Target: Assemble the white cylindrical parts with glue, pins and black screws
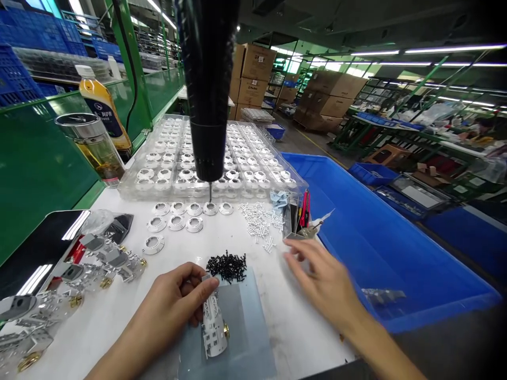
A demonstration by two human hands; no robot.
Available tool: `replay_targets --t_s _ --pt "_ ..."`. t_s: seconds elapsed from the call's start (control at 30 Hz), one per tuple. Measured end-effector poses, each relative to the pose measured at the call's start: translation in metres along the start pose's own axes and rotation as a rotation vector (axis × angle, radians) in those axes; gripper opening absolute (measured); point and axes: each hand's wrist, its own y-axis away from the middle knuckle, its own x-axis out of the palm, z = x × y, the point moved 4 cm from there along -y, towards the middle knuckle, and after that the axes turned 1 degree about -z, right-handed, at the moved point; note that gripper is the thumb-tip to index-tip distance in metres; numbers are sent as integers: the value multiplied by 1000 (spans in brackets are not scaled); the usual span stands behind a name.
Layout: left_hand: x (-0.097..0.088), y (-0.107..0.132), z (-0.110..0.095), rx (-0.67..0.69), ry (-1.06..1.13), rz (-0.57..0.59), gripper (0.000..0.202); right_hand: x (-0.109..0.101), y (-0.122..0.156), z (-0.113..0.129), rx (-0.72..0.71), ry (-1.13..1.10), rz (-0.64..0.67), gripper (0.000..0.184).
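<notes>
A grey model part [214, 332] sits pinched in the left hand [180, 298], over a pale blue mat [257, 322].
The left thumb and fingers close on its far end, just short of a heap of black screws [227, 266]; the right hand [322, 277] is loosely half open near the tool holder [292, 232], apparently holding nothing. A black screwdriver [209, 105] hangs ahead of the left hand.

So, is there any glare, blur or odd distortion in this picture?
Head view: white streaks glare off the glossy black panel; the hanging black tool looks soft-edged, perhaps too near to focus; right-hand corners fade to black; the yellow bottle leans outward, probably lens distortion.
</notes>
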Motion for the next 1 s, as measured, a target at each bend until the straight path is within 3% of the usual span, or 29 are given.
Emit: replay_targets --t_s 0.07,0.2,0.33,0.5,0.73,0.83,1.0 --pt "0 0 1 2 3 -1 46 20 -6 14 -34 39 116 31" --pt "0 -1 4 -8 -4 36 50 40 -19 16 -2 111 162 32" --pt "-1 -1 5 -4 -8 37 50 32 -12 15 56 50 142 30" --pt "0 0 5 8 11 49 49 25 17 20 184 -88 129 23" --pt "0 -1 8 -10 0 47 48 23 30 24 195 -106 133 23" --pt "0 -2 8 -8 -1 49 46 4 21 10 231 -81 48 27" --pt "0 -2 6 8 -16 47 42 -32 -9 -21 308 4 -253 43"
